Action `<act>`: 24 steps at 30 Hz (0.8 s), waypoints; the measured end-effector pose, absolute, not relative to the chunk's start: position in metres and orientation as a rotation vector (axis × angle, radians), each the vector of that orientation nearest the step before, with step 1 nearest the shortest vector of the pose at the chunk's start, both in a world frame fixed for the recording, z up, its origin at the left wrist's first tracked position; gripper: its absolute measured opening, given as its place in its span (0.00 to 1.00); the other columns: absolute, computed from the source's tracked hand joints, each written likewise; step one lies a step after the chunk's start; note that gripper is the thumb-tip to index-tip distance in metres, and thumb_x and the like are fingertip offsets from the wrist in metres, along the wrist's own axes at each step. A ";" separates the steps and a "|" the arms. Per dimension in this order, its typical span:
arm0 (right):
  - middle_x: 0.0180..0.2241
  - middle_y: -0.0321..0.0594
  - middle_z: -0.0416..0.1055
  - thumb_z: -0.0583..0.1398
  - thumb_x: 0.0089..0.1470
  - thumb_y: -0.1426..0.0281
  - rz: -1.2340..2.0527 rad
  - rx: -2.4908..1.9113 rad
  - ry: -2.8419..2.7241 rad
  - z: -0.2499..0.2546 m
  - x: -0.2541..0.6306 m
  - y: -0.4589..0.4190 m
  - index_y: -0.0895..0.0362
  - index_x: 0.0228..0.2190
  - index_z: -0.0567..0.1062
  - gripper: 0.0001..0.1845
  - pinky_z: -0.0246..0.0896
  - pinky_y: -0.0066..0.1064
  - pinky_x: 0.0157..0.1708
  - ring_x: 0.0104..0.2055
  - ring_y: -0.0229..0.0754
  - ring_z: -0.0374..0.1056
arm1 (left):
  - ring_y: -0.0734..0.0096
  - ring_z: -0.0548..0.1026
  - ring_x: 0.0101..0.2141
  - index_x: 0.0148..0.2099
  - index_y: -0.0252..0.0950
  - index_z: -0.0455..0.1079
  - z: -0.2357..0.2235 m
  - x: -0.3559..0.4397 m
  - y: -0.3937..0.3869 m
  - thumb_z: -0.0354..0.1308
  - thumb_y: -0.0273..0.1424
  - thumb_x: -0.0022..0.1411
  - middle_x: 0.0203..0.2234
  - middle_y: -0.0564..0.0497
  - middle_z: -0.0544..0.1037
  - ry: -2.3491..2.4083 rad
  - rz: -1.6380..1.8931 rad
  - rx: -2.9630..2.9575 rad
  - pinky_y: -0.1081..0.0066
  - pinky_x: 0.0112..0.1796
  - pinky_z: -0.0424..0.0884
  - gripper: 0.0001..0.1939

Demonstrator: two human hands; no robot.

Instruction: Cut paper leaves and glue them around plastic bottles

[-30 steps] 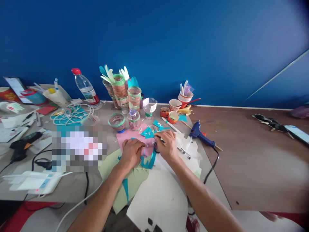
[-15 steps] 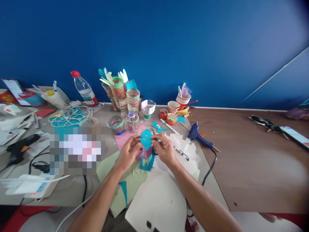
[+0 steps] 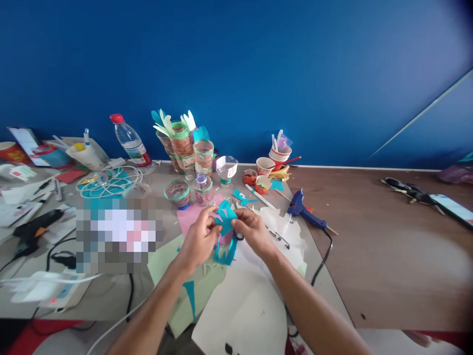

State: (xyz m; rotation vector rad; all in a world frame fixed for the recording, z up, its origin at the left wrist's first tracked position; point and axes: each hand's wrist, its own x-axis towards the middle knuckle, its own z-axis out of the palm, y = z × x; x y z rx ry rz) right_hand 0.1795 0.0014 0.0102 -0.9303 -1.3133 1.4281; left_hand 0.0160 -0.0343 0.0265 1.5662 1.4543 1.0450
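A small cut piece of blue paper (image 3: 226,217) is held up between both hands, over the middle of the table. My left hand (image 3: 199,237) pinches its left edge, and the fingers of my right hand (image 3: 254,230) are closed on its right edge. Beneath the hands lie more blue paper scraps (image 3: 226,252), pink paper (image 3: 187,220) and a large pale green sheet (image 3: 173,268). A dark loop, perhaps a scissors handle (image 3: 240,236), shows just under my right hand, mostly hidden by it.
A blue glue gun (image 3: 305,212) lies to the right with its black cord. Decorated bottle-cups (image 3: 181,148) with paper petals stand at the back, near a red-capped bottle (image 3: 133,145). Orange paper cups (image 3: 262,184) sit behind. White sheets (image 3: 244,305) lie in front; cables (image 3: 111,182) clutter the left.
The blue paper has turned in my fingers and shifted slightly right. My left hand has moved a little to the right, its fingers more curled. The view has tipped slightly.
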 end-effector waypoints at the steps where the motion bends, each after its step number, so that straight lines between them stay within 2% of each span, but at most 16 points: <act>1: 0.21 0.33 0.68 0.64 0.46 0.62 1.424 -0.965 -1.316 0.010 0.178 0.001 0.57 0.27 0.74 0.11 0.58 0.27 0.24 0.23 0.35 0.61 | 0.74 0.71 0.25 0.56 0.38 0.59 0.027 0.017 -0.035 0.51 0.27 0.59 0.23 0.58 0.71 1.487 1.030 1.628 0.72 0.32 0.67 0.22; 5: 0.16 0.30 0.63 0.64 0.44 0.63 1.343 -1.059 -1.238 0.007 0.176 0.001 0.57 0.22 0.72 0.11 0.50 0.25 0.17 0.18 0.32 0.56 | 0.71 0.75 0.32 0.53 0.38 0.61 0.030 0.011 -0.033 0.50 0.28 0.61 0.27 0.54 0.75 1.557 1.101 1.789 0.69 0.39 0.69 0.17; 8: 0.15 0.30 0.62 0.64 0.42 0.61 1.327 -1.064 -1.146 0.009 0.178 0.004 0.57 0.22 0.71 0.12 0.51 0.25 0.17 0.17 0.33 0.56 | 0.66 0.75 0.38 0.48 0.37 0.65 0.036 -0.006 -0.027 0.50 0.30 0.61 0.34 0.49 0.76 1.770 1.285 1.866 0.65 0.45 0.69 0.12; 10: 0.15 0.29 0.62 0.65 0.41 0.61 1.318 -1.033 -1.104 0.013 0.180 0.005 0.56 0.21 0.70 0.13 0.52 0.26 0.18 0.17 0.33 0.57 | 0.61 0.72 0.46 0.47 0.37 0.66 0.042 -0.023 -0.020 0.53 0.30 0.59 0.41 0.45 0.75 1.960 1.425 1.921 0.61 0.51 0.65 0.12; 13: 0.15 0.29 0.62 0.65 0.42 0.60 1.316 -1.001 -1.075 0.016 0.181 0.005 0.56 0.22 0.70 0.13 0.53 0.26 0.18 0.18 0.33 0.57 | 0.56 0.65 0.55 0.52 0.36 0.64 0.045 -0.046 -0.010 0.58 0.33 0.55 0.49 0.42 0.70 2.192 1.592 1.765 0.57 0.56 0.59 0.21; 18: 0.16 0.31 0.64 0.65 0.44 0.58 1.335 -0.951 -1.085 0.012 0.180 0.002 0.57 0.24 0.72 0.15 0.55 0.26 0.19 0.19 0.33 0.60 | 0.47 0.56 0.61 0.62 0.33 0.51 0.029 -0.058 0.005 0.65 0.37 0.47 0.59 0.33 0.59 2.220 1.504 1.486 0.50 0.59 0.54 0.44; 21: 0.18 0.32 0.68 0.64 0.46 0.57 1.356 -0.901 -1.083 0.007 0.180 0.003 0.57 0.27 0.73 0.15 0.56 0.26 0.18 0.19 0.35 0.63 | 0.45 0.54 0.62 0.64 0.28 0.46 0.017 -0.054 0.013 0.66 0.39 0.45 0.61 0.28 0.55 2.182 1.478 1.323 0.51 0.59 0.53 0.50; 24: 0.18 0.33 0.69 0.64 0.46 0.58 1.390 -0.860 -1.087 0.005 0.180 0.003 0.56 0.29 0.72 0.15 0.58 0.27 0.19 0.19 0.36 0.65 | 0.45 0.53 0.63 0.65 0.30 0.41 0.011 -0.051 0.022 0.67 0.40 0.45 0.61 0.29 0.55 2.129 1.492 1.235 0.49 0.59 0.53 0.53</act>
